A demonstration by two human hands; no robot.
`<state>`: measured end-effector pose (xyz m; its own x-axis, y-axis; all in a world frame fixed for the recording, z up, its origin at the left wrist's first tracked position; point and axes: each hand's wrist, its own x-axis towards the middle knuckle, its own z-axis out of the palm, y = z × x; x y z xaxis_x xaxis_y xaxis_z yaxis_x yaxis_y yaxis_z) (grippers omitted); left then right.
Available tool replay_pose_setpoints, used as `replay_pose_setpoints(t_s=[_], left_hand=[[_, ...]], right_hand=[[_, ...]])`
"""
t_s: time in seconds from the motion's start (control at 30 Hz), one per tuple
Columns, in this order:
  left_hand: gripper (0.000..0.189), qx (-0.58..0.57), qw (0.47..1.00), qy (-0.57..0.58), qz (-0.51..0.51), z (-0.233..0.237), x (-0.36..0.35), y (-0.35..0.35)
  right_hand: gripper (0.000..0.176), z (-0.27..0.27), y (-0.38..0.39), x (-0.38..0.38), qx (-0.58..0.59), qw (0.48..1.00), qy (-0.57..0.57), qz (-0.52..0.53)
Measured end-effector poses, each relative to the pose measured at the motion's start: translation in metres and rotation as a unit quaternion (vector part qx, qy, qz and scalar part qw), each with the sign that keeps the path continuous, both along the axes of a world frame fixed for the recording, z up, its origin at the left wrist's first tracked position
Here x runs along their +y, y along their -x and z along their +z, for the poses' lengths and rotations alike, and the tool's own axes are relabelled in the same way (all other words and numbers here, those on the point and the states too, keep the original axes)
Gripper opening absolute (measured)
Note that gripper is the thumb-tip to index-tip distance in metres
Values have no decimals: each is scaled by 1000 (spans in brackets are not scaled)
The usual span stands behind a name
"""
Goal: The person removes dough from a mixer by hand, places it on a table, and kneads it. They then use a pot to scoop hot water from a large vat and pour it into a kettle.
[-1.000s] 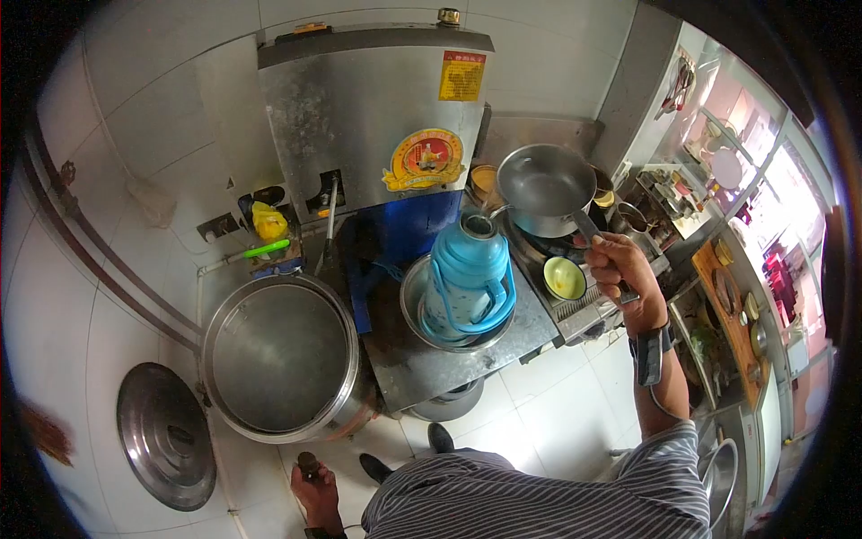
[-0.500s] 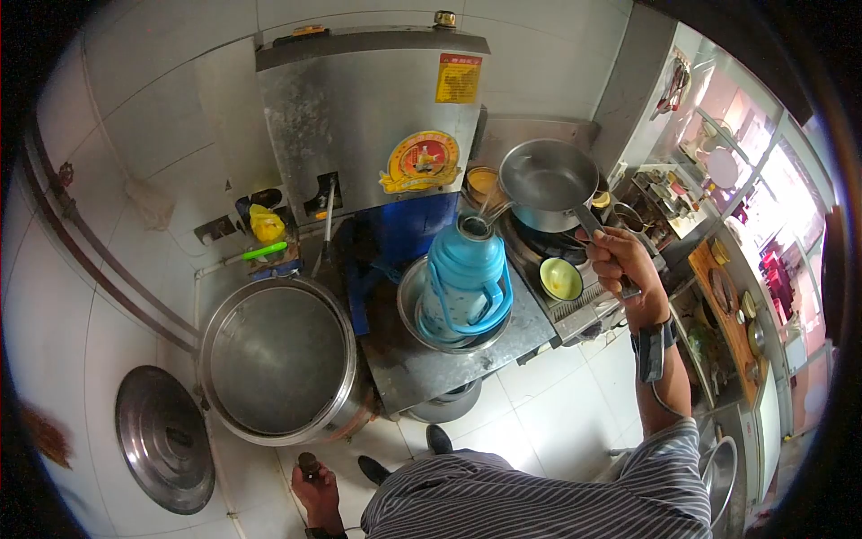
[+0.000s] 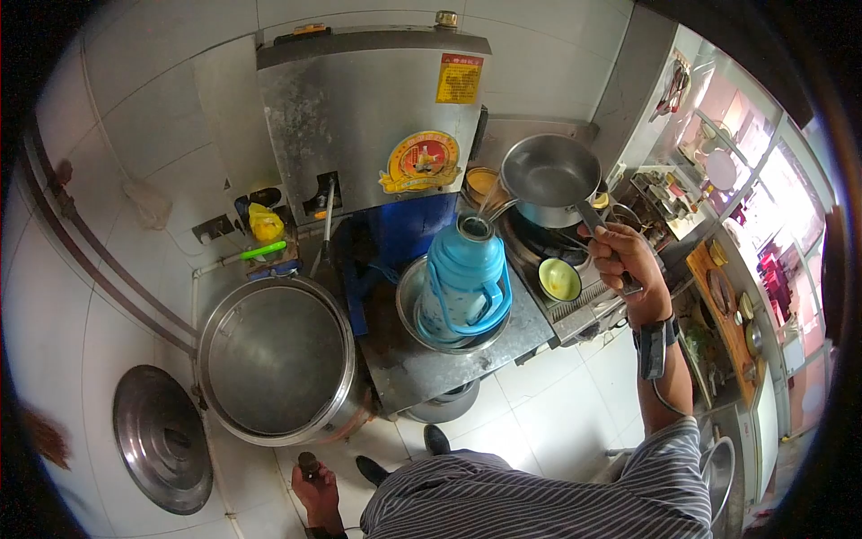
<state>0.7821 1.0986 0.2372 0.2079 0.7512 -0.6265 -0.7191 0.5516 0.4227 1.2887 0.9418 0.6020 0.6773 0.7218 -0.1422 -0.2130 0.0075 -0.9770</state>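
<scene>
My right hand grips the handle of a steel saucepan, tilted toward a blue thermos flask. A thin stream runs from the pan's lip into the flask's open mouth. The flask stands in a metal basin on a steel counter. My left hand hangs low by my side, closed around a small dark stopper-like object.
A large steel pot stands open at the left, its lid leaning against the tiled wall. A metal machine rises behind the flask. A small bowl sits on the stove. Shelves of dishes fill the right side.
The saucepan has tipped a little further and risen slightly. My right hand shifted a bit to the right with it. The left hand stayed put.
</scene>
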Motion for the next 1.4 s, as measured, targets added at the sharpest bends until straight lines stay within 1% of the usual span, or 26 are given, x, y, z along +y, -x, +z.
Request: replay_pose_setpoints(t_s=[0.07, 0.13, 0.23, 0.47, 0.53, 0.63, 0.73, 0.77, 0.83, 1.13, 1.23, 1.33, 1.4], left_hand=[[29, 0, 1000, 3, -2, -8, 1, 4], [39, -13, 1000, 3, -14, -21, 3, 9], [40, -17, 999, 27, -7, -19, 3, 8], [37, -20, 999, 28, -1, -13, 3, 5], [31, 15, 999, 29, 5, -2, 3, 0], [30, 18, 1000, 23, 0, 2, 2, -1], [30, 19, 999, 26, 3, -1, 3, -1], [30, 19, 999, 27, 3, -9, 4, 3], [36, -22, 1000, 3, -13, -29, 6, 12], [35, -21, 1000, 12, -11, -26, 6, 10], [34, 0, 1000, 30, -3, -7, 6, 2], [35, -10, 1000, 18, -12, -24, 7, 9], [34, -10, 1000, 17, -13, -21, 7, 8]], right_hand=[[22, 1, 0, 0, 4, 1000, -2, 6], [22, 2, -1, 0, 7, 1000, -4, 12], [22, 2, -1, 0, -16, 1000, 2, 10], [23, 5, 0, 2, -12, 1000, 15, -10], [23, 7, 1, 3, -13, 1000, 17, -10], [23, 8, 1, 4, -19, 1000, 15, -11], [22, 10, 2, 5, -24, 1000, 16, -13], [23, 10, 2, 5, -23, 1000, 14, -11], [23, 10, 1, 5, -22, 1000, 13, -8], [24, 11, 3, 6, -23, 999, 21, -11], [24, 10, 3, 7, -35, 999, 23, -11], [25, 9, 2, 7, -43, 999, 23, -7], [25, 9, 3, 7, -41, 999, 27, -16]])
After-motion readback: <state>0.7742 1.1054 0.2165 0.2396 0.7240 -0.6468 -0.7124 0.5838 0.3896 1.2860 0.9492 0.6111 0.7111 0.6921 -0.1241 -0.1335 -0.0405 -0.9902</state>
